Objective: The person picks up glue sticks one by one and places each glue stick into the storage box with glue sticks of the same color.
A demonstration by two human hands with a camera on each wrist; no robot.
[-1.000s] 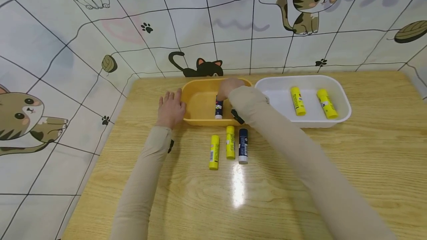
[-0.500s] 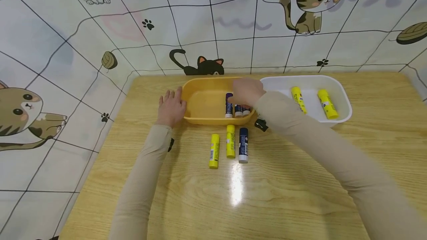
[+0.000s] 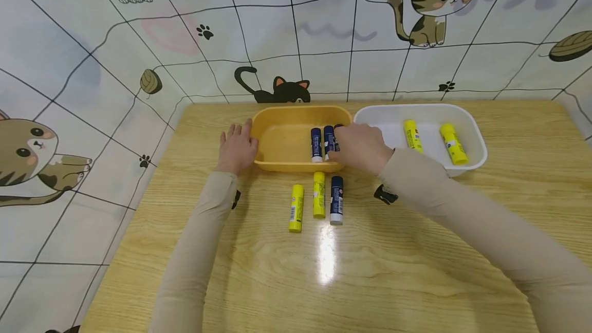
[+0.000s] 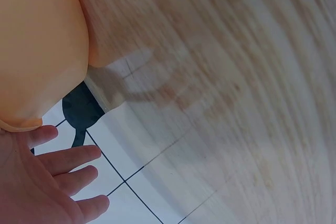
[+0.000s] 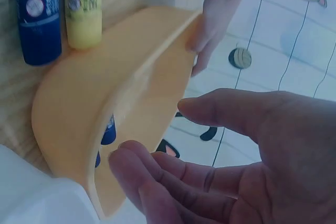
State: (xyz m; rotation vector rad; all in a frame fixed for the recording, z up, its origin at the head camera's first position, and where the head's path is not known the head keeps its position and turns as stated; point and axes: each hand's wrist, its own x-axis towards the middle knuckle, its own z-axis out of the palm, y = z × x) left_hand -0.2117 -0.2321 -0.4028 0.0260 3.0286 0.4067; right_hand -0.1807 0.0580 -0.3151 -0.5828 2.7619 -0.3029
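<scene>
Left hand (image 3: 237, 149): fingers straight and spread; it rests against the left end of the orange tray (image 3: 281, 140), apparently steadying it; the tray's bare floor lies to the left, and three dark blue glue sticks (image 3: 316, 144) lie side by side toward its right end, the third partly hidden.

In front of the tray, on the table (image 3: 259, 276), lie three loose sticks: the left yellow stick (image 3: 296, 208); the middle yellow stick (image 3: 319, 194), close to the tray's front wall, contact unclear; the loose blue stick (image 3: 336, 200), just beside it.

Right hand (image 3: 363, 147): over the tray's right end; the right wrist view shows the thumb apart from loosely bent fingers, nothing pinched between them; contact with the third blue stick cannot be told.

Farther right, the white tray (image 3: 387, 125) holds two yellow sticks (image 3: 453, 144), set apart.

Step in hand, as judged: aligning or releasing blue sticks in the orange tray; the next move calls for raising the right hand clear of the rim without rolling the row; for the loose sticks, colour points blue to the orange tray, yellow to the white.
</scene>
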